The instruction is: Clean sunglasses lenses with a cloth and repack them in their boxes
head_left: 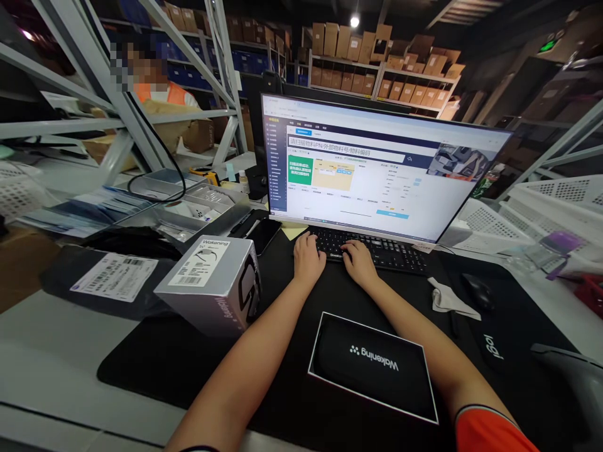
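Note:
Both of my hands rest on a black keyboard (396, 252) below a lit monitor (348, 182). My left hand (308, 256) lies at the keyboard's left end, fingers stretched over the keys. A little to the right, my right hand (358, 258) has its fingers spread on the keys, holding nothing. Between my forearms a flat black "Wakening" box (372, 370) with a white border lies on the black desk mat (155, 361). Left of my left forearm stands a grey "Wakening" carton (207, 295) with a white label on top.
A dark bag with a barcode label (115, 276) lies at the left. A phone (266, 235) lies behind the carton. On the right are a folded cloth (452, 298), a mouse (477, 290) and white baskets (492, 229). A person in an orange vest (176, 94) is beyond the metal frame.

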The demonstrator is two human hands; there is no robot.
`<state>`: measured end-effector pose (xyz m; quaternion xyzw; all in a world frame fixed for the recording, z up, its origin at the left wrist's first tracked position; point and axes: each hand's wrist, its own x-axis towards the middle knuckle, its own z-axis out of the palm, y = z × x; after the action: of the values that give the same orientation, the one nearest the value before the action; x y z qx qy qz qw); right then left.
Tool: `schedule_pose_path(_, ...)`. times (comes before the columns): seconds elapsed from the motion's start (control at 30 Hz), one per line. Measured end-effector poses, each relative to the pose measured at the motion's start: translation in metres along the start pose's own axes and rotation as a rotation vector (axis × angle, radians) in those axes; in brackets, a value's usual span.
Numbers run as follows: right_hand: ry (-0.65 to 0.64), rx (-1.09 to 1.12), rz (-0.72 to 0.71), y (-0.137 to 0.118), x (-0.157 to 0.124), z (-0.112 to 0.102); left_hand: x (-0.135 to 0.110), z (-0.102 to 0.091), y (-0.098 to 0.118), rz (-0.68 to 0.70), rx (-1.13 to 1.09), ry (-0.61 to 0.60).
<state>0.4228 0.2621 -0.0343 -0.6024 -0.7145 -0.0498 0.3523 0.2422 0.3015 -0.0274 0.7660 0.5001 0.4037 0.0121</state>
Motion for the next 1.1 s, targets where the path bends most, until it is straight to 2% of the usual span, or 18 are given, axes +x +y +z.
schedule_pose_path(0.27, 0.019, -0.005, -0.007, -0.001, 0.0, 0.0, -0.003, -0.006, 0.006, 0.095, 0.02, -0.023)
schedule_pose_path(0.5, 0.036, -0.017, 0.004, -0.001, 0.001, -0.001, -0.002, -0.003, 0.005, 0.097, 0.055, -0.035)
schedule_pose_path(0.83, -0.06, -0.071, -0.056, -0.012, -0.002, -0.005, -0.003, -0.003, 0.004, 0.142, 0.064, -0.069)
schedule_pose_path(0.97, -0.056, -0.121, 0.031, -0.009, 0.001, -0.012, -0.003, -0.001, 0.003, 0.142, 0.064, -0.09)
schedule_pose_path(1.1, 0.009, -0.223, 0.255, 0.009, 0.007, -0.027, -0.001, 0.0, 0.003, 0.141, 0.056, -0.111)
